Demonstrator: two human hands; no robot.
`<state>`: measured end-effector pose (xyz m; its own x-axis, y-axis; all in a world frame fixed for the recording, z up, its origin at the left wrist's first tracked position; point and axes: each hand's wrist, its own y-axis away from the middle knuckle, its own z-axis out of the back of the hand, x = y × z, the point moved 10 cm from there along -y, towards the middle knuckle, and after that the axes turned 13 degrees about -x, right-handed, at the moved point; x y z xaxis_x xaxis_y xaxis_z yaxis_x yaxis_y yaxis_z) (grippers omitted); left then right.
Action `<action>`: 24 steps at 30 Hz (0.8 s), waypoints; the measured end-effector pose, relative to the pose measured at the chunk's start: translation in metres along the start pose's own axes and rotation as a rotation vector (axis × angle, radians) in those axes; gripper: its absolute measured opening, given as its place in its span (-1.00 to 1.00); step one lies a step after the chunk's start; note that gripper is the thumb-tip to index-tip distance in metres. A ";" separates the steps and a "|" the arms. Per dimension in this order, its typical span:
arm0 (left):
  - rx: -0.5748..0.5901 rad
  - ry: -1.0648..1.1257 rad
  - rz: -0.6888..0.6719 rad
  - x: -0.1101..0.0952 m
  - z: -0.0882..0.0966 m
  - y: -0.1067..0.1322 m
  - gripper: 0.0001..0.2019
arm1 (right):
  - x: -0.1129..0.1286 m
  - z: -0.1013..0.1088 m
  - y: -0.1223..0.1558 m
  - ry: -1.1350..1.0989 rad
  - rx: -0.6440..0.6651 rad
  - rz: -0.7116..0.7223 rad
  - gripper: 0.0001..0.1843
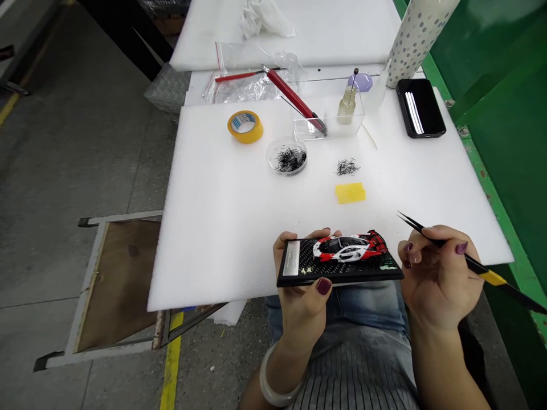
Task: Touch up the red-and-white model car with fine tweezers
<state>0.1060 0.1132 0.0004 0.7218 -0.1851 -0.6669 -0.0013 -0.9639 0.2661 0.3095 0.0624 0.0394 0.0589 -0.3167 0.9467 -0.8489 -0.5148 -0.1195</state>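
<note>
My ribbed grey top [354, 370] is nearest, with a white bangle [273, 382] on my left wrist. My left hand [304, 316] is clamped on a black display base [305, 262], thumb along its front edge and fingers behind, holding it just past the near edge of the white foam board [213, 228]. The red-and-white model sports car [350, 248] sits on that base, beside a silver nameplate [292, 259]. My right hand [442, 279] pinches black tweezers [494, 278] between thumb and fingers; their tips are slightly apart, clear of the car. Farther out lies a yellow tape piece [350, 193], then a small heap of black slivers [347, 167], with a round clear dish [270, 156] of more to its left. Beyond are a yellow tape roll [253, 135], a clear box [304, 135] with a red pen-like tool [293, 95] leaning over it, a small glass bottle [346, 106] and a black glossy device [421, 108]. Farthest is crumpled white tissue [265, 20].
</note>
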 end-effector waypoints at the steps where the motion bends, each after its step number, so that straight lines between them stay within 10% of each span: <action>1: -0.004 -0.003 -0.003 0.000 0.000 0.000 -0.50 | 0.002 0.002 0.001 0.035 -0.013 0.032 -0.70; 24: -0.014 -0.063 -0.052 0.001 0.001 0.003 -0.48 | 0.049 -0.044 0.025 0.167 0.198 0.470 -0.83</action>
<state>0.1053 0.1102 -0.0003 0.6753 -0.1466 -0.7228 0.0451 -0.9700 0.2389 0.2680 0.0688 0.0964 -0.4019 -0.4264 0.8103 -0.6474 -0.4935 -0.5808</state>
